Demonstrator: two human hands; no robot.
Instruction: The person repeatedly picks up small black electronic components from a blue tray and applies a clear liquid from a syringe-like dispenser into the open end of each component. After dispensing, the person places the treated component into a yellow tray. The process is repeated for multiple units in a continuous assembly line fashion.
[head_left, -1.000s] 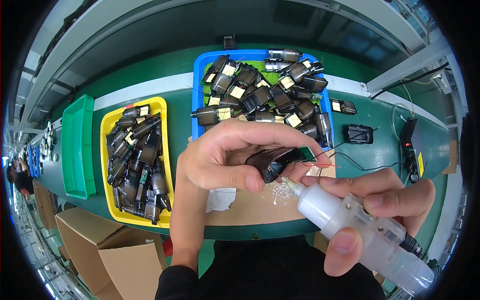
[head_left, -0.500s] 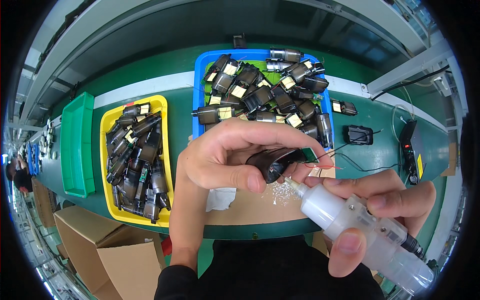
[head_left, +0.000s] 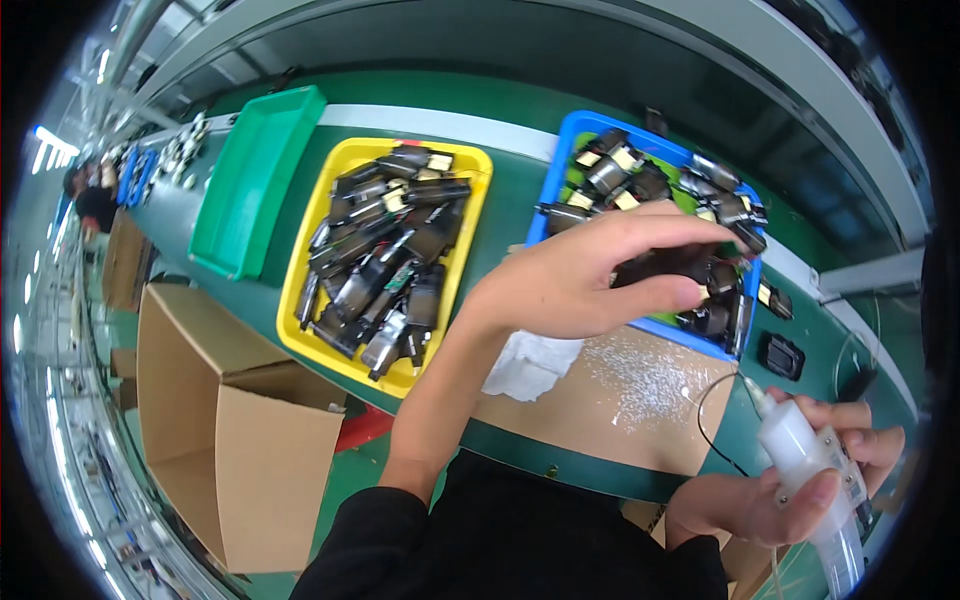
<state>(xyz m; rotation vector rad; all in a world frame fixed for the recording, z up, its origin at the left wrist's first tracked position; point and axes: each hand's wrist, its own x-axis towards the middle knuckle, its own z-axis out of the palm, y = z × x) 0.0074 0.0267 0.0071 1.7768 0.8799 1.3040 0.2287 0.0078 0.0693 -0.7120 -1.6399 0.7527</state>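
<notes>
Beneath me stretches the green bench (head_left: 515, 180). A cardboard box (head_left: 275, 480) stands left of the blue tray (head_left: 553, 172) and nearer me. This tray holds a heap of dark housings (head_left: 610, 170); to its left sit a yellow tray (head_left: 477, 215), piled with more, and farther left a green tray (head_left: 240, 195). On its near side lies a brown sheet (head_left: 560, 425). My left hand (head_left: 575, 280) hangs over its near part, fingers curved, thumb apart from forefinger; a dark shape shows in that gap, and I cannot tell whether I grasp it or it lies in the tray. Right of the tray and nearer me, my right hand (head_left: 790, 505) wraps around a whitish dispenser (head_left: 790, 440). White specks (head_left: 650, 385) dot the sheet just before the tray. I judge this a step of picking or placing a housing, since the nozzle (head_left: 755, 393) is well away from my left hand. The next move, I think, calls for careful left fingertips, the nozzle kept clear.
</notes>
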